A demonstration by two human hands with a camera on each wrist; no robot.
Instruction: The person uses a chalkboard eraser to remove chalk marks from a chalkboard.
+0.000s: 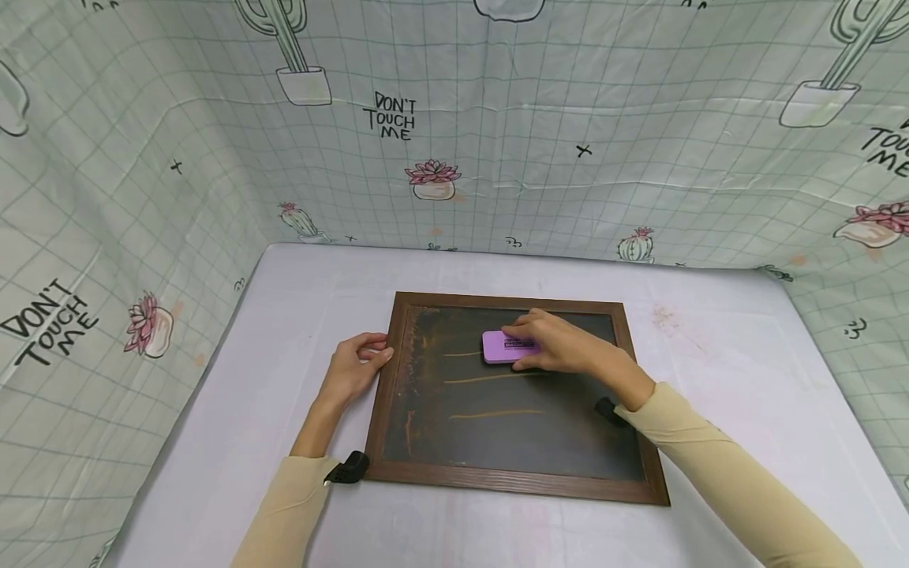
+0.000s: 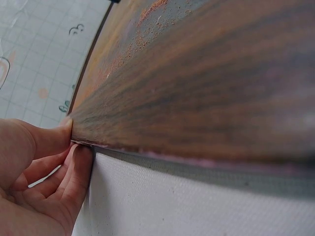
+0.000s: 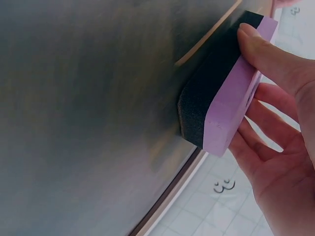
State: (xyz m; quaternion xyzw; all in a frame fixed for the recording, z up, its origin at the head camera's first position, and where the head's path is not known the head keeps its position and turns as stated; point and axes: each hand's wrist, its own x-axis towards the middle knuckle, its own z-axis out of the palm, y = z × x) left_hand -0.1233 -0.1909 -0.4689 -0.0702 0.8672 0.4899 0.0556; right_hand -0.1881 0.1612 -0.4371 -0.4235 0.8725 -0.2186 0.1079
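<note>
A small chalkboard (image 1: 497,442) with a brown wooden frame lies on the table. Orange-yellow chalk lines cross its dark surface, with dusty smears toward the left side. My right hand (image 1: 561,345) grips a purple chalkboard eraser (image 1: 495,348) by its long sides, over the upper middle of the board. In the right wrist view the eraser's black felt (image 3: 206,93) faces the board against its surface, close to one chalk line. At the board's left edge, my left hand (image 1: 353,368) pinches the wooden frame (image 2: 162,113), thumb at its top edge and fingers below.
White cloth covers the table (image 1: 319,284), with faint reddish dust (image 1: 667,318) right of the board. Grid-patterned curtains (image 1: 525,126) printed with cacti stand behind and at both sides. Black wrist devices (image 1: 348,468) sit at both sleeve ends.
</note>
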